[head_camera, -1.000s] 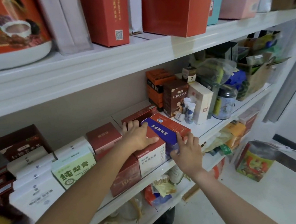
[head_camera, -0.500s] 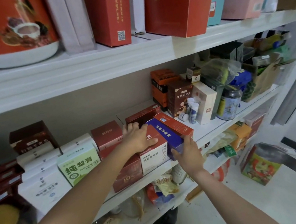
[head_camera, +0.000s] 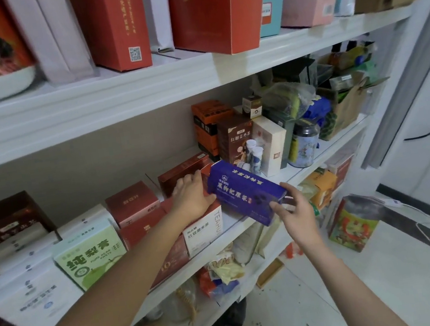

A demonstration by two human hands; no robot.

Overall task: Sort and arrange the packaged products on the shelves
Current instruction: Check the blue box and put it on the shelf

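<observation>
R hand (head_camera: 295,215) pinches near end of blue box (head_camera: 243,189), prob. to re-slot it | box over front of middle shelf (head_camera: 330,148), near end overhangs edge; long axis near-R to far-L, far end higher, label up | L hand (head_camera: 191,197) flat, fingers relaxed on white tea box (head_camera: 204,229), touching blue box: steadies stack, I judge

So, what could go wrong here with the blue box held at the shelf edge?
The right hand pinches only the near end of the blue box, so the box may slip and drop. Its far end is close to the small white bottles and might knock them over.
</observation>
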